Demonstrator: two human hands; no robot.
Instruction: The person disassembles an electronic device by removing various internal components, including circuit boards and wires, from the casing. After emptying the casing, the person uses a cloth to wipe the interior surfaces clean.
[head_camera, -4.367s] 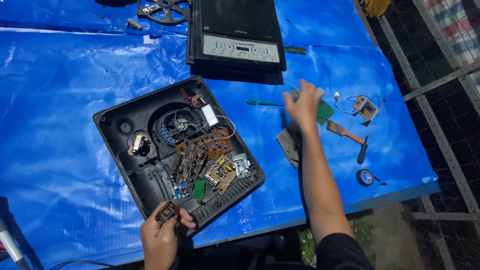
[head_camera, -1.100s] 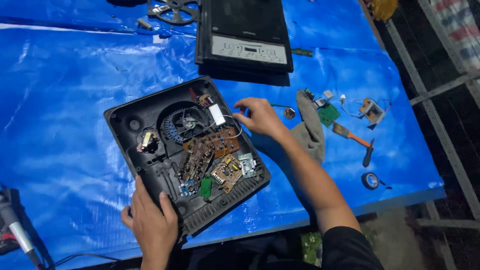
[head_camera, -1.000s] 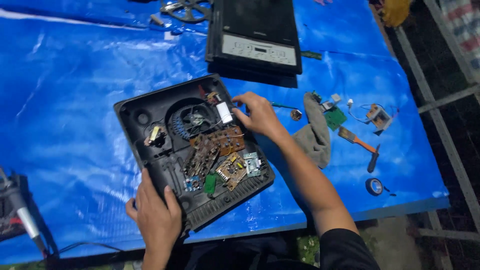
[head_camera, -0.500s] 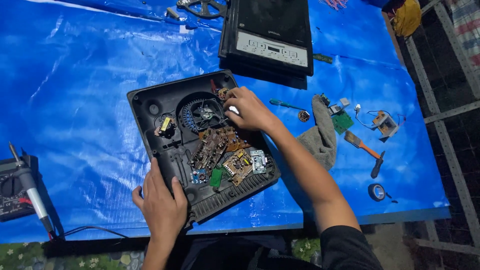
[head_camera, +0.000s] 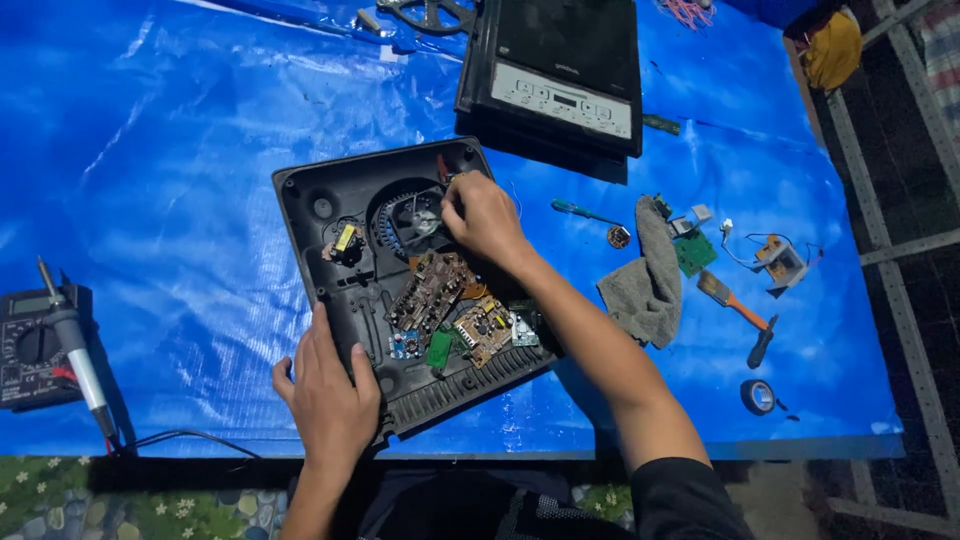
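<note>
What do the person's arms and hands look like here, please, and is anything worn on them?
Both hands are bare: the left hand and right hand show no gloves, rings or watch. The forearms are uncovered. A dark short sleeve shows on the right upper arm. No sleeve shows on the left arm.

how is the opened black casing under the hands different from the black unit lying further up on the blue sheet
The opened casing lies with its inside up, showing a fan and brown circuit boards; the closed unit shows a smooth black top with a pale button strip. The left hand grips the casing's near edge and the right hand reaches inside it; nobody touches the closed unit. Both are black, roughly square, on the blue tarp.
</note>
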